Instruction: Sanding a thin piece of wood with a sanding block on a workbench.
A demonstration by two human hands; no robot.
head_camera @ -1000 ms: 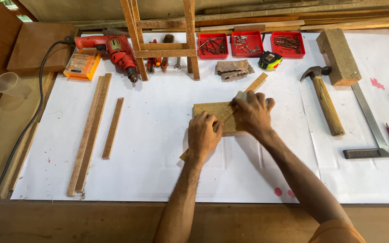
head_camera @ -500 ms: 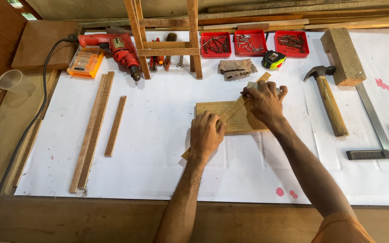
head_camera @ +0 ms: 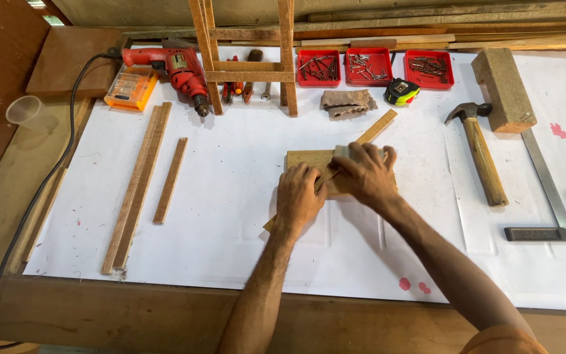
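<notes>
Wood lies under both our hands in the head view: a thin wooden strip runs slantwise across a flat wooden block near the middle of the paper-covered table. Our left hand presses flat on the strip's lower part at about 7 o'clock from the block. Our right hand is closed over a small grey pad, seemingly sandpaper, and bears down on the strip where it crosses the block. We judge the step in hand to be smoothing the strip; the next stroke calls for steady pressure along the grain while the left hand keeps the strip from sliding.

At 3 o'clock lie a hammer with a pale wooden handle and a steel try square. At 12 o'clock stand three red trays of nails, a tape measure and crumpled brown sandpaper sheets. At 10 o'clock rests a red drill; at 9 o'clock lie long rough battens.
</notes>
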